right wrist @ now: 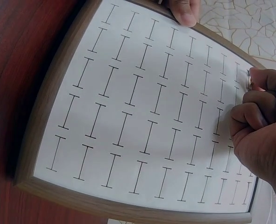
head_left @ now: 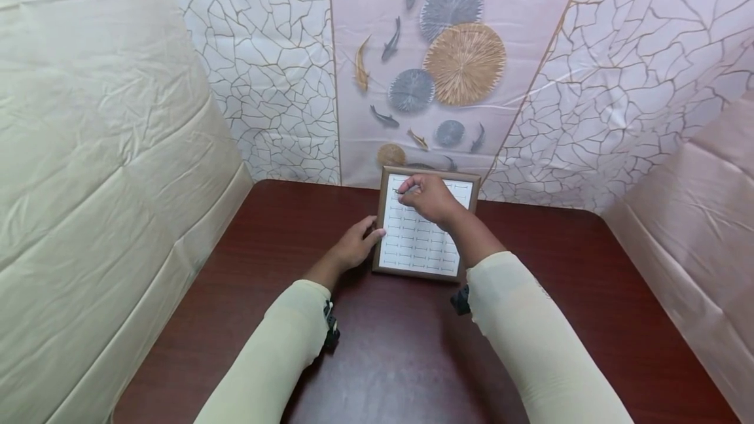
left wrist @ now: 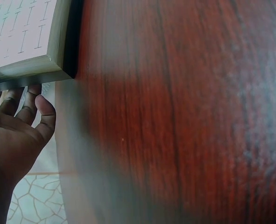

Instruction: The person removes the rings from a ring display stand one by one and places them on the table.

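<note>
A brown-framed white board (head_left: 418,274) leans upright on the table, its sheet (right wrist: 123,116) printed with rows of short black lines capped at both ends. My left hand (head_left: 353,245) grips the board's left edge, thumb on the front and the other fingers behind it, as the left wrist view (left wrist: 16,135) partly shows. Near the upper left of the sheet, my right hand (head_left: 429,199) pinches a small thin piece (right wrist: 249,79) between thumb and forefinger. That piece is too small to identify; its tip lies close to a printed line. The right hand covers part of the upper rows.
The dark red wooden table (head_left: 565,293) extends around the board on all sides. Behind it hangs a patterned cloth (head_left: 283,70), and a beige cloth (head_left: 118,149) walls off the left. Small black devices (head_left: 461,300) sit at both wrists.
</note>
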Available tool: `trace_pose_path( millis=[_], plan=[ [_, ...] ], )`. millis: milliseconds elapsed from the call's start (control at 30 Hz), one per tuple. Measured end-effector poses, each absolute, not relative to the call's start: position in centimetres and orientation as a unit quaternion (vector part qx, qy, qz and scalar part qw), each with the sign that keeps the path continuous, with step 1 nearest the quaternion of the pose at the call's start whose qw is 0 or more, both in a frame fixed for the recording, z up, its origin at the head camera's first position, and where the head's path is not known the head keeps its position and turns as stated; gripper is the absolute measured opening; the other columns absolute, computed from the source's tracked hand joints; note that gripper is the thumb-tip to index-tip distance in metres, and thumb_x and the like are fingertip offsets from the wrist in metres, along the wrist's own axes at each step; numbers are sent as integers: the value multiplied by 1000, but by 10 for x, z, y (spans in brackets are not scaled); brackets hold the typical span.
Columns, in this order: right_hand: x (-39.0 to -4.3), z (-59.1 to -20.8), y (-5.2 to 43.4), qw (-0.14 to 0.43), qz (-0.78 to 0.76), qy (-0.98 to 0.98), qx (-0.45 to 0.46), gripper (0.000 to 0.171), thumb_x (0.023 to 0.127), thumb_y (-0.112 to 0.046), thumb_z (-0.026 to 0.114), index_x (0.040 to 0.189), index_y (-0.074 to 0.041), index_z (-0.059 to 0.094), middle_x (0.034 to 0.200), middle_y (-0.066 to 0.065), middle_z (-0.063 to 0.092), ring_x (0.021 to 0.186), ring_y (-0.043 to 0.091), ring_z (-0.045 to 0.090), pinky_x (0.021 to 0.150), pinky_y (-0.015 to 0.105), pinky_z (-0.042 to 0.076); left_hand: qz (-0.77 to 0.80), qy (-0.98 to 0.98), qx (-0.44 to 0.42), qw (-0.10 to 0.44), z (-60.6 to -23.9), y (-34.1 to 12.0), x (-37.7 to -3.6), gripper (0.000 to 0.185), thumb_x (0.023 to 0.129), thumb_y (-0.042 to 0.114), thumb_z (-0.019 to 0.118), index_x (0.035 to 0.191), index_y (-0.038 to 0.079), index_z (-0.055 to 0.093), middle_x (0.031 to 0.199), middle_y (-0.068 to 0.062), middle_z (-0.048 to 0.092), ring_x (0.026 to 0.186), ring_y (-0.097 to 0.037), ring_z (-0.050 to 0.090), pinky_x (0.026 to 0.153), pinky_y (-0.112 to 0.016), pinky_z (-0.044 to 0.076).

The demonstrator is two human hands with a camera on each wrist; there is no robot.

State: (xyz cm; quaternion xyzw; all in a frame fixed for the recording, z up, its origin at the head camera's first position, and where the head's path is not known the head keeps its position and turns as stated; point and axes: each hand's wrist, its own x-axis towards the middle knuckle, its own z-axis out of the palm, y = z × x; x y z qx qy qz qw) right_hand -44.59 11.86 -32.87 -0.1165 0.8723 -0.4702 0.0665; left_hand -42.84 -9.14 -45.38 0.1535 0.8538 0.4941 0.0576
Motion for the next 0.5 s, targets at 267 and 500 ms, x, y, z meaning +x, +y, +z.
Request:
trace_pose_path(
  millis=[267, 500],
  plan=[
    [-443, -328, 119, 57, -468, 873, -123, 9, 106, -13, 69, 110, -4, 69, 63, -8, 48, 61, 11, 42, 59, 26, 38, 492, 856, 148, 58, -453, -91, -427, 57, 117, 39, 52, 163, 6, 46, 151, -19, 61, 141, -33, 56, 125, -55, 42],
    [-443, -330, 124, 63, -467, 871, -135, 7, 109, -14, 66, 108, -7, 67, 60, -10, 43, 58, 10, 39, 58, 26, 37, 492, 856, 150, 57, -451, -90, -425, 57, 117, 38, 52, 163, 5, 45, 153, -20, 60, 143, -34, 55, 127, -55, 41]
  ],
)
